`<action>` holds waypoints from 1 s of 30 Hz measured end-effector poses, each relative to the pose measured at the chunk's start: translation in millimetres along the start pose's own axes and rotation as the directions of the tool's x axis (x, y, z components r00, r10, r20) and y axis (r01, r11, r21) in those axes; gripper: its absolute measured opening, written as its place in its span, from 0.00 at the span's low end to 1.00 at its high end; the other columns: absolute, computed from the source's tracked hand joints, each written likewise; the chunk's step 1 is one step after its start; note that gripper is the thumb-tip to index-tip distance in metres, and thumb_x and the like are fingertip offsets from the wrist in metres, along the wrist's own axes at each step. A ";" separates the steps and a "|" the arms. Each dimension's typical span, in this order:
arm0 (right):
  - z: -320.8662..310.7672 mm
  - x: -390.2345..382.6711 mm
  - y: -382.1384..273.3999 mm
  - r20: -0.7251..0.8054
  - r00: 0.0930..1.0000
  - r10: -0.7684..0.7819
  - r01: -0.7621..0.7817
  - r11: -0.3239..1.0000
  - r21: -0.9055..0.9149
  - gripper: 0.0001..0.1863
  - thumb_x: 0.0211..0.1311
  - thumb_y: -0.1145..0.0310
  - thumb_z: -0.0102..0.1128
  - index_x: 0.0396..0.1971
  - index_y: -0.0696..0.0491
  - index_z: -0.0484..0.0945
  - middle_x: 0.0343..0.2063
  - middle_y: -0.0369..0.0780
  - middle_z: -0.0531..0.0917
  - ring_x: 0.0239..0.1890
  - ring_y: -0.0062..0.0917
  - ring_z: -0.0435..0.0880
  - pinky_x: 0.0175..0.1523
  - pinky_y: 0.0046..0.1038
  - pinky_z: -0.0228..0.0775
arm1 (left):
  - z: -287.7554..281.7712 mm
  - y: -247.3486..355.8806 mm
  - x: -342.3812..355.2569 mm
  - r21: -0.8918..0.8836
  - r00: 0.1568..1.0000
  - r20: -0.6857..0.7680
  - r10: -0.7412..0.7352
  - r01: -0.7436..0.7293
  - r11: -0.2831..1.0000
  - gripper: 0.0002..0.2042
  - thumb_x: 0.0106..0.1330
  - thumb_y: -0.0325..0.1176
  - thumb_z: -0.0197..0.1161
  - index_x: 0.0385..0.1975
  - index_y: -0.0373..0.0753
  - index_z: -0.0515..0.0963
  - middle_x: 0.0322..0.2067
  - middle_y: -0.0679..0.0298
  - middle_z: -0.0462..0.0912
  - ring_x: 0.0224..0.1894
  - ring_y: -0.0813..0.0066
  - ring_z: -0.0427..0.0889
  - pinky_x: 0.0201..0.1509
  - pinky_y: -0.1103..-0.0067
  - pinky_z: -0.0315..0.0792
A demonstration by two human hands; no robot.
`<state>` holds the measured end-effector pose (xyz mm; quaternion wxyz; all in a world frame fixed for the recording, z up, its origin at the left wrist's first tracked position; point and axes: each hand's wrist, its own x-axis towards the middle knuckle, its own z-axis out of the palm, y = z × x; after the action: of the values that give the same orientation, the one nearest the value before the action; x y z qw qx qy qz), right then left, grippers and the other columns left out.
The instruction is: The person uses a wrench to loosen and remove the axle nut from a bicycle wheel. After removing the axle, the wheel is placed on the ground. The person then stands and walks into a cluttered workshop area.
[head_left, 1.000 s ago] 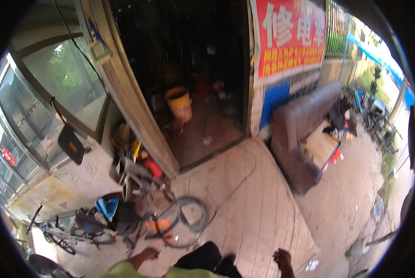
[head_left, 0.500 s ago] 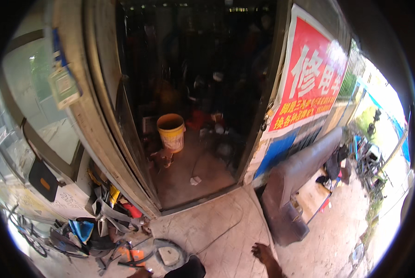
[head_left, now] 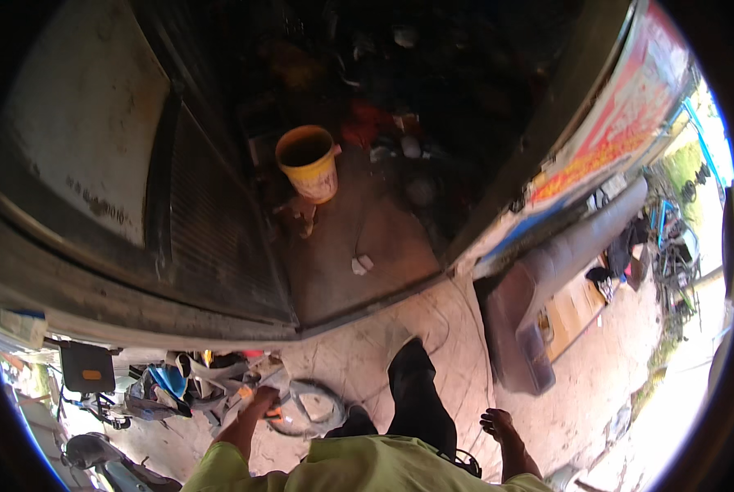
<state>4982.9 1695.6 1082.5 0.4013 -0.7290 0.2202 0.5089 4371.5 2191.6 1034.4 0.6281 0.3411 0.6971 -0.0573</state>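
My left hand (head_left: 263, 399) hangs low on the left, over the floor beside a dark rubber tyre (head_left: 334, 398). Its fingers are too small and unclear to make out, and an orange thing (head_left: 274, 415) shows just below it. On the other side my right hand (head_left: 498, 424) hangs over the pale floor, its fingers loosely bent and a little apart, with nothing visible in them. A yellow bucket (head_left: 313, 176) stands inside the dark doorway, ahead of me and out of reach of both hands.
A raised sill (head_left: 375, 307) crosses the doorway. A brown sofa (head_left: 518, 336) stands right of it, with a wooden board (head_left: 576, 316) beside it. Bags and loose things (head_left: 158, 389) lie at left, near a parked scooter (head_left: 104, 459). White scrap (head_left: 361, 264) lies inside.
The view has tipped down and come closer to the doorway, bringing my torso and legs into it. One foot is now forward near the sill. Both hands show more fully.
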 end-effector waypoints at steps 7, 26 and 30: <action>79.4 62.7 -228.1 0.147 0.953 -0.263 0.284 0.949 -0.141 0.17 0.69 0.60 0.60 0.48 0.57 0.79 0.34 0.41 0.87 0.29 0.27 0.86 0.31 0.27 0.75 | 54.0 64.0 -94.1 0.014 0.990 0.010 -0.140 0.140 0.990 0.14 0.70 0.46 0.64 0.47 0.44 0.80 0.36 0.64 0.87 0.33 0.65 0.87 0.37 0.65 0.77; 512.1 -101.2 -690.4 0.756 0.458 -0.467 0.651 0.756 0.072 0.19 0.74 0.61 0.58 0.56 0.56 0.79 0.41 0.40 0.88 0.38 0.24 0.87 0.41 0.26 0.77 | 59.7 300.7 -35.5 -0.008 0.986 -0.005 -0.164 0.164 0.986 0.14 0.73 0.42 0.63 0.52 0.43 0.80 0.41 0.62 0.86 0.41 0.68 0.86 0.40 0.66 0.79; 584.5 -99.3 -771.6 0.738 0.492 -0.463 0.639 0.767 0.055 0.18 0.74 0.63 0.57 0.58 0.56 0.79 0.42 0.40 0.88 0.39 0.24 0.86 0.45 0.26 0.75 | 20.5 460.5 -28.4 -0.048 0.990 -0.036 -0.140 0.138 0.989 0.11 0.73 0.40 0.62 0.50 0.45 0.78 0.38 0.64 0.84 0.36 0.69 0.84 0.37 0.69 0.76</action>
<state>5177.2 2608.1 1358.9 0.5099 -0.5432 -0.2598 0.6144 4640.2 2520.0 1216.7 0.6164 0.2785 0.7323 -0.0785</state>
